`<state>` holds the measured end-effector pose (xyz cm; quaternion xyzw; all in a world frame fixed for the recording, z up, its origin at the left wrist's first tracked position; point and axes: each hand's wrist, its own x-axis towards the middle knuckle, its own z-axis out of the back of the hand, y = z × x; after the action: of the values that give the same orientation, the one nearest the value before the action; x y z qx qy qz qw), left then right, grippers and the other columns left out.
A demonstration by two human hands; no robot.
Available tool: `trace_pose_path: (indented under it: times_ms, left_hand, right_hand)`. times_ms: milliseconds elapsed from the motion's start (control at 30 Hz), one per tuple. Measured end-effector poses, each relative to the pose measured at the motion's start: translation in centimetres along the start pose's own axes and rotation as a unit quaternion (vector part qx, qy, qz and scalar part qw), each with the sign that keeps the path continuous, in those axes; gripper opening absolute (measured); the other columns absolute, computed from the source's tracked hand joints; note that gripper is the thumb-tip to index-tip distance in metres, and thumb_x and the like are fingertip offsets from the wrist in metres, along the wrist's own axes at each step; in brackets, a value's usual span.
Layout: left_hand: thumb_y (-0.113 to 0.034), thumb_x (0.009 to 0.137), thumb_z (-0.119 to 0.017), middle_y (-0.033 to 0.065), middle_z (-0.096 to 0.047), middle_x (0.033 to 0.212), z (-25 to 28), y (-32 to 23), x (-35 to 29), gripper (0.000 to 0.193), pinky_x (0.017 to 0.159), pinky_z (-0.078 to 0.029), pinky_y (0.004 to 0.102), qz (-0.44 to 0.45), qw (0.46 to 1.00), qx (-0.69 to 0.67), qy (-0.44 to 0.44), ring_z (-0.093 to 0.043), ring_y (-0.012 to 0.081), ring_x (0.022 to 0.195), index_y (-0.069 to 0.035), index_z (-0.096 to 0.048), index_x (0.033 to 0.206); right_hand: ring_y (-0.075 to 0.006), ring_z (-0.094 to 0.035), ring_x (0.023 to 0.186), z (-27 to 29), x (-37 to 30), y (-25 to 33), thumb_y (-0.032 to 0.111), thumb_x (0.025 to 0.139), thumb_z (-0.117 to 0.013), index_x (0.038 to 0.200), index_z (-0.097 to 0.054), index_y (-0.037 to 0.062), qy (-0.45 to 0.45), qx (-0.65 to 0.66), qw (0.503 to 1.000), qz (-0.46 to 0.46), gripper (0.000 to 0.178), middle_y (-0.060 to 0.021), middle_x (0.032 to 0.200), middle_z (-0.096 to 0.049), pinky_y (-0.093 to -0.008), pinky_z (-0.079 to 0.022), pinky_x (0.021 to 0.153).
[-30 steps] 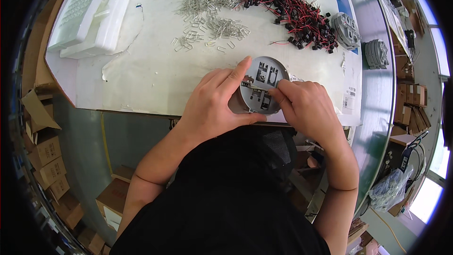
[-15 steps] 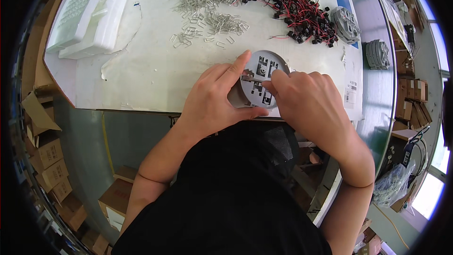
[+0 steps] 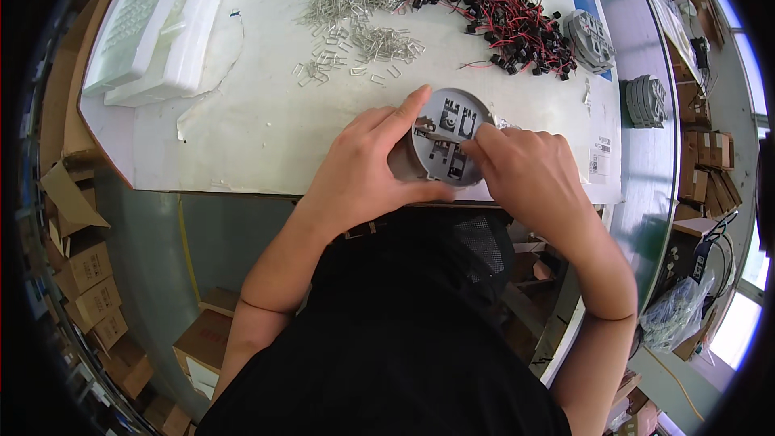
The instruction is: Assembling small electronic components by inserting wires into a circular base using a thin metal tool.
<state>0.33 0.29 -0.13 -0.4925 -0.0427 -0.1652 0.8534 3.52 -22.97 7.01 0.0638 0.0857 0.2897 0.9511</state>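
My left hand is wrapped round the side of a stack of round grey plastic discs, thumb at the near edge and index finger along the far left. The top disc faces up, with dark rectangular cut-outs and moulded slots. My right hand is closed at the right of the disc, pinching a slim metal tool that lies across the top towards the left cut-outs. Whether its tip touches the disc, I cannot tell. Beyond the hands lies a heap of U-shaped metal pins.
Small black parts with red and black wires are piled at the far right. Grey disc stacks stand beyond them, with more discs by the right edge. White foam trays sit at the left; cardboard boxes line the floor.
My right hand has shifted slightly right, showing more of the disc and the metal tool. The disc stack has moved or turned a little in my left hand.
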Motion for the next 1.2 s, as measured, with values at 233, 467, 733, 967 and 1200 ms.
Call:
trace_pose_path:
  times_ms: [233, 467, 733, 967, 1200]
  left_hand:
    - [-0.006, 0.082, -0.085, 0.0135, -0.073, 0.112, 1.5, 0.1, 1.4, 0.071, 0.087, -0.059, 0.0369, 0.096, 0.986, -0.122, 0.066, -0.071, 0.0276, 0.094, -0.004, -0.061, 0.148]
    - [0.003, 0.089, -0.078, 0.0104, -0.071, 0.097, 0.5, -1.3, 1.5, 0.031, 0.073, -0.056, 0.0292, -0.029, 0.998, 0.056, 0.004, -0.066, 0.0157, 0.082, -0.002, -0.075, 0.12]
    - [-0.007, 0.103, -0.073, 0.0057, -0.07, 0.103, -1.0, -1.4, 2.6, 0.015, 0.086, -0.056, 0.0292, 0.099, 0.976, -0.19, 0.037, -0.066, 0.0128, 0.09, 0.002, -0.072, 0.115]
    - [-0.015, 0.108, -0.067, 0.0108, -0.069, 0.129, -10.3, -8.2, 13.3, 0.027, 0.103, -0.057, 0.0359, 0.105, 0.882, -0.395, 0.233, -0.066, 0.0178, 0.119, 0.0, -0.067, 0.131]
    - [-0.033, 0.105, -0.073, 0.0016, -0.07, 0.118, -31.5, -13.3, 25.8, 0.028, 0.081, -0.05, 0.0289, 0.102, 0.881, -0.384, 0.258, -0.062, 0.0114, 0.094, -0.011, -0.07, 0.122]
  right_hand:
    - [-0.033, -0.07, 0.072, -2.3, -2.1, 0.8, 0.031, 0.088, -0.086, 0.109, -0.068, 0.0063, -0.159, 0.216, 0.963, 0.039, 0.037, -0.0099, 0.093, -0.07, -0.0422, -0.058, 0.067]
    - [-0.0223, -0.069, 0.067, 0.0, -5.1, -1.7, 0.01, 0.084, -0.086, 0.127, -0.069, 0.0083, -0.217, 0.134, 0.961, -0.11, 0.047, -0.0079, 0.094, -0.07, -0.0333, -0.056, 0.063]
    - [-0.0123, -0.054, 0.052, -2.5, -30.5, -42.4, 0.036, 0.106, -0.07, 0.125, -0.073, -0.0028, -0.552, 0.205, 0.613, -0.527, 0.043, -0.0028, 0.074, -0.066, -0.0322, -0.041, 0.047]
    - [-0.0183, -0.063, 0.062, -8.2, -31.4, -45.1, 0.05, 0.102, -0.07, 0.132, -0.068, 0.0004, -0.556, -0.078, 0.604, -0.566, 0.058, -0.0091, 0.09, -0.07, -0.0342, -0.053, 0.059]
    - [-0.01, -0.043, 0.047, -2.3, -15.1, -30.2, 0.054, 0.106, -0.064, 0.119, -0.066, 0.0088, -0.46, 0.508, 0.533, -0.496, 0.047, 0.0016, 0.073, -0.053, -0.0265, -0.042, 0.042]
